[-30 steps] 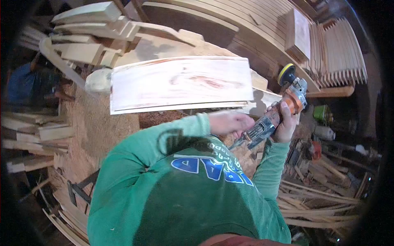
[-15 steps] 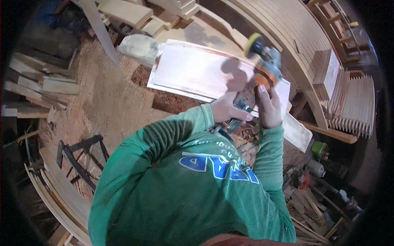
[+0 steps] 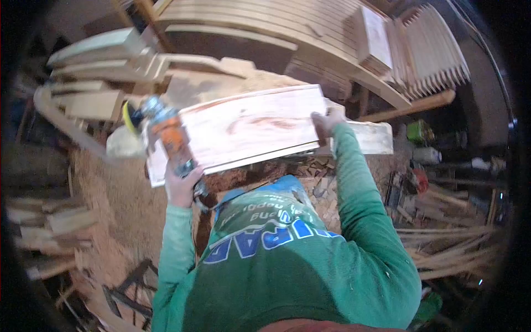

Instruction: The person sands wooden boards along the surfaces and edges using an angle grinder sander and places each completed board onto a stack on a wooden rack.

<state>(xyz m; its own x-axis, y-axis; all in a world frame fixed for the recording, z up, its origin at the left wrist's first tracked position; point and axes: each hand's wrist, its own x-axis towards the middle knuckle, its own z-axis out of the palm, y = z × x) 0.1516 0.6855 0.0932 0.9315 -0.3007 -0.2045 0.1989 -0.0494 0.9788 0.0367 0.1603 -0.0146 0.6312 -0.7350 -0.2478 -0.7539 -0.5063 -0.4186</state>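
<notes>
My left hand (image 3: 184,187) is closed around the rear of an orange and grey angle grinder (image 3: 174,138), which carries a yellow-edged disc (image 3: 131,117) at its far end. The grinder lies over the left end of a pale wooden board (image 3: 265,124), its disc near the far left corner; whether the disc touches wood I cannot tell. At the opposite end, my right hand (image 3: 327,120) grips the board's right edge, thumb toward the near side. Below the board's front edge another thin pale layer shows.
Beyond the board stands a large slatted wooden piece (image 3: 265,22), with a wooden block (image 3: 373,41) and a stack of curved slats (image 3: 431,52) on its right. Cut timber (image 3: 94,105) is piled at the left. Sawdust (image 3: 116,193) covers the floor, and scrap strips (image 3: 453,243) lie at the right.
My right hand has let go of the grinder and taken the board's right end. The grinder has swung left in my left hand. The view has turned, and the board tilts differently.
</notes>
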